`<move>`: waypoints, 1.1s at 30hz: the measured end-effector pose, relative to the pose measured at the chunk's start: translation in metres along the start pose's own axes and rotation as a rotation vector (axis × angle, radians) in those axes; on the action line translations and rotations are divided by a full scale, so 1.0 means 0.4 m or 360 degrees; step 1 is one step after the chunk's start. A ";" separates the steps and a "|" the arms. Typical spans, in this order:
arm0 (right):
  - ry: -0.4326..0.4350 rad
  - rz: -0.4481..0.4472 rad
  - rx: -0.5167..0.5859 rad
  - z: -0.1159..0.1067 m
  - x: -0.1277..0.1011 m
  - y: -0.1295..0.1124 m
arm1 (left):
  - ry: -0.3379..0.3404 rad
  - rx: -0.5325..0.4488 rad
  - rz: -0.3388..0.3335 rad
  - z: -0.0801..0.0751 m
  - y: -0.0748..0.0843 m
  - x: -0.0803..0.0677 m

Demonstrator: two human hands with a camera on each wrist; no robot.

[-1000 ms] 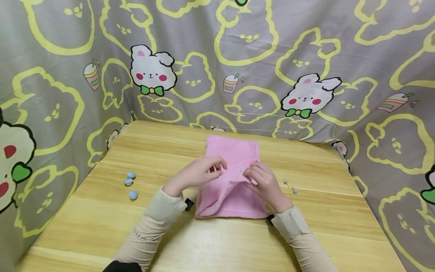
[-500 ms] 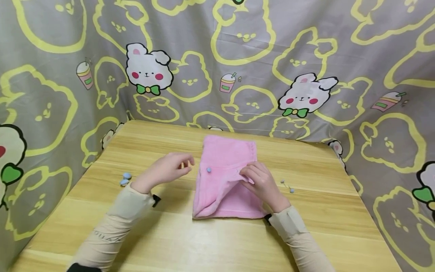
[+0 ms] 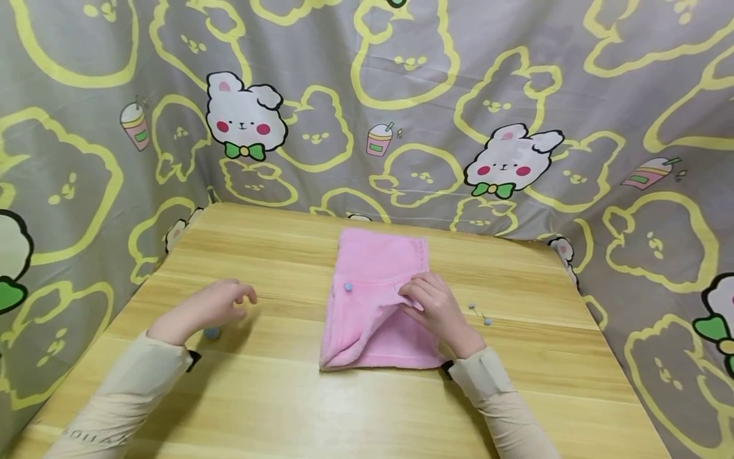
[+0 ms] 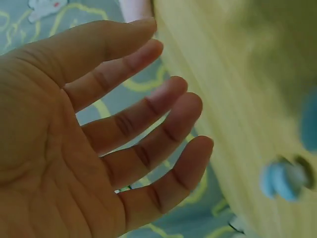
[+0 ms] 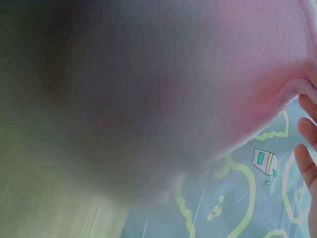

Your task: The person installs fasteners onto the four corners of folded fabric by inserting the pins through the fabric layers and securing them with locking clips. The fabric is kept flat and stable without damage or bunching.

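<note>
A folded pink cloth [image 3: 367, 319] lies in the middle of the wooden table [image 3: 344, 408], with a blue-headed pin [image 3: 347, 287] stuck in its upper left part. My right hand [image 3: 414, 298] pinches the raised fold of the cloth at its right side; in the right wrist view the cloth [image 5: 237, 74] is a blur and only fingertips [image 5: 307, 153] show. My left hand [image 3: 232, 299] hovers over the left of the table, palm open and fingers relaxed [image 4: 168, 114], holding nothing. A blue pin head [image 4: 280, 179] lies on the wood just beside it, and another blue pin head [image 3: 211, 333] peeks out under the hand.
Two small pins [image 3: 480, 315] lie on the table right of the cloth. A grey curtain [image 3: 367, 115] with yellow outlines and white rabbits closes off the back and both sides of the table.
My left hand has left the cloth and moved left across the table to the loose blue pins. A blue pin now shows in the cloth. The right hand stays on the fold.
</note>
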State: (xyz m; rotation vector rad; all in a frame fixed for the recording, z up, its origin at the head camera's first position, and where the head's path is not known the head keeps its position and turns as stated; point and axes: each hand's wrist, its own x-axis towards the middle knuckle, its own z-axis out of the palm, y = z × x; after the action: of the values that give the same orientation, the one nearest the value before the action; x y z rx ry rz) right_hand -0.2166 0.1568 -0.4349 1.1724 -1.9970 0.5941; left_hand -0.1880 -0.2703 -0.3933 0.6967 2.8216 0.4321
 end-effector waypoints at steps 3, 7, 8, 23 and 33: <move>0.0007 -0.0005 -0.0005 0.000 0.000 0.000 | -0.0041 -0.0040 -0.0086 0.012 -0.030 -0.035; 0.0009 -0.0006 -0.0007 0.006 -0.003 0.000 | -0.0037 -0.0030 -0.0176 0.040 -0.061 -0.078; 0.0004 -0.0006 -0.0007 0.007 -0.004 0.000 | -0.0030 -0.0018 -0.0182 0.047 -0.067 -0.085; -0.0027 0.0001 0.0001 0.011 -0.006 -0.002 | 0.0080 -0.0091 -0.0278 0.085 -0.076 -0.095; -0.0036 0.0024 0.0025 0.006 -0.003 -0.005 | 0.0230 -0.0018 -0.0087 0.084 -0.030 -0.049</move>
State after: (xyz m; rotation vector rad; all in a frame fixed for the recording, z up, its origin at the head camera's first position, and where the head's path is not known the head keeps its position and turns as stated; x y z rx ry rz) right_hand -0.2154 0.1549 -0.4372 1.1793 -2.0253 0.6079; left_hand -0.1672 -0.2820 -0.4260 0.6079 2.9623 0.5078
